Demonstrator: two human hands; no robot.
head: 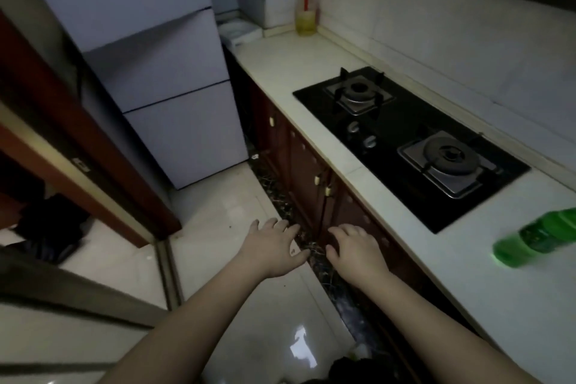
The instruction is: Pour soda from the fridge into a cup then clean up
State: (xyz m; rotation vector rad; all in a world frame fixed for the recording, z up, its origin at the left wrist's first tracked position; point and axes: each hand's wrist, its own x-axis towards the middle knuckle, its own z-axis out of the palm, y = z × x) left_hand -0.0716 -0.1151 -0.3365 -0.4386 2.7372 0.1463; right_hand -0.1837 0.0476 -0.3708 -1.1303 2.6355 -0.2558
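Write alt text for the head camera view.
Two empty hands, left hand and right hand, reach forward with loose fingers above a kitchen floor, toward a closed fridge. A green bottle lies on the counter beside a gas stove.

Closed pale three-door fridge (162, 72) past the counter's (311, 78) far end; green soda bottle (539, 235) on its near end.

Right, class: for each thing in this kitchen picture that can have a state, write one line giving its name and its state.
fridge: all doors closed.
left hand: open, fingers spread, holding nothing.
right hand: open, holding nothing.
green bottle: on the countertop, blurred; cap not discernible.
gas hob: both burners unlit, no pan on it.
oil bottle: upright, capped, partly full.
cabinet doors: closed.
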